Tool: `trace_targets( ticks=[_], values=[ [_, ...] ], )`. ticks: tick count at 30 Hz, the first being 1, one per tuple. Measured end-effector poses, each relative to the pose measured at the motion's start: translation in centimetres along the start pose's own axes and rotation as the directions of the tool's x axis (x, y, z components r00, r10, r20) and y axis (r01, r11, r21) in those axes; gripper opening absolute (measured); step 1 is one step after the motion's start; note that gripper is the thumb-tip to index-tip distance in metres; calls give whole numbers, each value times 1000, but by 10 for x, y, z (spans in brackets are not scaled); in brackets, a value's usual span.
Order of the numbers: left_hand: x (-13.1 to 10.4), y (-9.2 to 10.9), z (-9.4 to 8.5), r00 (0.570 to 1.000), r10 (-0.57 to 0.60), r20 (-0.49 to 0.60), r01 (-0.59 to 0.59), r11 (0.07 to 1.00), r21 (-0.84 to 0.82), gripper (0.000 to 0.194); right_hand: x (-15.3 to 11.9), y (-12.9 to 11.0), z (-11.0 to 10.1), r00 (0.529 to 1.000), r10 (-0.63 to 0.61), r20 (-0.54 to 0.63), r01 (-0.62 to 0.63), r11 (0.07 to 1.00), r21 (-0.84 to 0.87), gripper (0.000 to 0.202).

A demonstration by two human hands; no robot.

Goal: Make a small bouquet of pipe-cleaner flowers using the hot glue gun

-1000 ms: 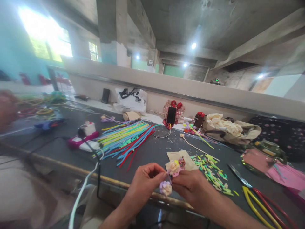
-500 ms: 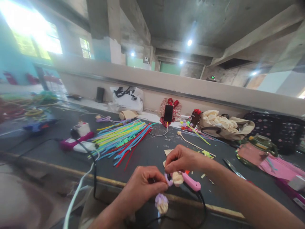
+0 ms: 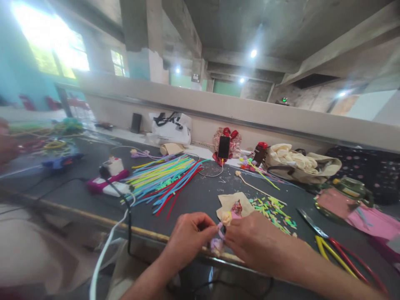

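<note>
My left hand (image 3: pixel 191 234) is closed in a pinch on a bent lilac pipe cleaner (image 3: pixel 221 231) at the table's front edge. From the other side, my right hand (image 3: pixel 258 241) grips the same piece, its fingertips partly out of sight. A cream pipe-cleaner flower (image 3: pixel 226 218) sits above the pinch, and a lilac and cream flower (image 3: pixel 216 246) hangs below it. Behind my right hand, a pink tool with a reddish tip (image 3: pixel 236 209) shows in part over a beige sheet (image 3: pixel 223 203); the hand covers the rest.
A bundle of coloured pipe cleaners (image 3: pixel 168 179) lies left of centre, beside a power strip (image 3: pixel 109 183). Cut pipe-cleaner bits (image 3: pixel 275 210) are scattered to the right, near scissors (image 3: pixel 315 225). A phone (image 3: pixel 223 146) and a green jug (image 3: pixel 346 191) stand farther back.
My right hand has come down and nearer, now covering the pink handle. The flower that dangled low has risen close to the fingers. Scissors and cut bits have come out from behind my right arm.
</note>
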State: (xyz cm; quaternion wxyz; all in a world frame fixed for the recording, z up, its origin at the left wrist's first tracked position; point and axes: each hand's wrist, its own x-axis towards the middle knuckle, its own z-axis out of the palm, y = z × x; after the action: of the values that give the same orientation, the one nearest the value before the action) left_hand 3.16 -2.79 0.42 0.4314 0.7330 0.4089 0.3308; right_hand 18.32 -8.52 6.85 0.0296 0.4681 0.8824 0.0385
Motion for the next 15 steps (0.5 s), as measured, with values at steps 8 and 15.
trace_targets(
  ticks=[8, 15],
  values=[
    [-7, 10, -6, 955, 186, 230, -190, 982, -7, 12, 37, 47, -14, 973, 7, 231, -185, 623, 760, 8],
    [-6, -3, -11, 998, 37, 48, -13, 904, -427, 9, 27, 28, 48, 971, 212, 113, -192, 403, 895, 21]
  ],
)
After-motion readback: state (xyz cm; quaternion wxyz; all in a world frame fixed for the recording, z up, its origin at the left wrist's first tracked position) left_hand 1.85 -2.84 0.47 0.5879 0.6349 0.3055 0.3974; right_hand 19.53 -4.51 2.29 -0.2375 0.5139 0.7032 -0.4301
